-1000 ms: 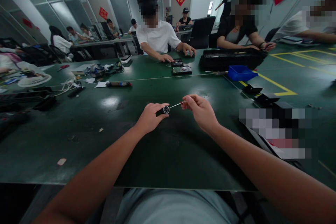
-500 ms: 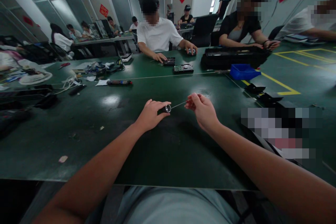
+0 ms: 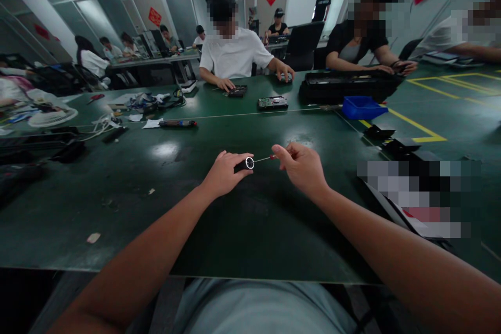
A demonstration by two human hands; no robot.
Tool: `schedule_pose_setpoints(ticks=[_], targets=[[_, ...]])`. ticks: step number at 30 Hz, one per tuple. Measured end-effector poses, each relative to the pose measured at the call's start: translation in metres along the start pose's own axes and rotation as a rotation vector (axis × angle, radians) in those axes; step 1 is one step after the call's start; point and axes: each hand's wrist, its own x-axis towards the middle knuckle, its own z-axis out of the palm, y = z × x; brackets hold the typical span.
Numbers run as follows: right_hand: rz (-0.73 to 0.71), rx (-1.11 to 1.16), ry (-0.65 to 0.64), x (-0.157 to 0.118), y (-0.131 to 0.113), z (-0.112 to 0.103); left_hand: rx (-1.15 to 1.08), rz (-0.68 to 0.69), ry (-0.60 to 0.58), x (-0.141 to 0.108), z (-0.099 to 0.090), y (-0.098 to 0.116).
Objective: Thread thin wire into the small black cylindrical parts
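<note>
Near the middle of the green table, my left hand (image 3: 223, 173) grips a short black cylinder (image 3: 249, 163) with a bright metal ring at its open end, which faces right. My right hand (image 3: 302, 164) is closed on a thin screwdriver (image 3: 273, 157); a bit of its red handle shows at the fingertips. The screwdriver's metal shaft points left, and its tip is at the cylinder's ringed end. How far the tip reaches inside is too small to tell.
Across the green table (image 3: 129, 229), a person handles a dark device (image 3: 237, 91) beside a circuit-board unit (image 3: 273, 103). A blue bin (image 3: 364, 108) and long black casing (image 3: 348, 86) stand back right. A pen-like tool (image 3: 178, 123) and cables (image 3: 104, 124) lie left.
My right hand's fingers have shifted on the screwdriver, showing more of its red handle. My left hand is nearly still. The person opposite has moved the dark device to the left.
</note>
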Motion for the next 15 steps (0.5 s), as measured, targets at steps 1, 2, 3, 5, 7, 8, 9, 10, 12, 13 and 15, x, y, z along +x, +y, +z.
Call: schedule_pose_setpoints(ticks=[1,2,3,5,7,8,9,10,12,13,15], targets=[[-0.009,-0.037,0.007,-0.0003,-0.0012,-0.001,0.0,-0.001,0.001,-0.0002,0.0001,-0.0001],[-0.018,-0.049,0.008,-0.0003,-0.0019,-0.0015,0.001,-0.003,0.001,-0.0003,0.0,-0.0002],[-0.024,-0.045,0.001,-0.0002,-0.0019,-0.0015,0.003,-0.004,0.0,-0.0003,0.0,-0.0002],[-0.037,-0.007,-0.036,0.0001,-0.001,-0.0007,0.004,-0.01,-0.004,-0.0001,-0.0001,-0.0005],[-0.068,0.043,-0.094,0.0001,0.0006,0.0001,0.003,-0.016,-0.008,0.0002,-0.0001,-0.0009],[-0.089,0.066,-0.12,-0.0001,0.0014,0.0003,0.003,-0.016,-0.011,0.0004,0.0,-0.0011],[-0.109,0.085,-0.141,-0.0003,0.0021,0.0003,0.002,-0.013,-0.014,0.0006,0.0,-0.0013],[-0.122,0.1,-0.156,-0.0006,0.0027,0.0001,0.001,-0.01,-0.016,0.0007,0.0001,-0.0014],[-0.125,0.105,-0.172,-0.0011,0.0032,-0.0005,0.0,-0.002,-0.017,0.0006,0.0003,-0.0017],[-0.112,0.097,-0.176,-0.0011,0.003,-0.0009,-0.002,0.0,-0.016,0.0005,0.0003,-0.0017],[-0.067,0.065,-0.177,-0.0007,0.0022,-0.0016,-0.009,0.003,-0.013,0.0001,0.0004,-0.0017]])
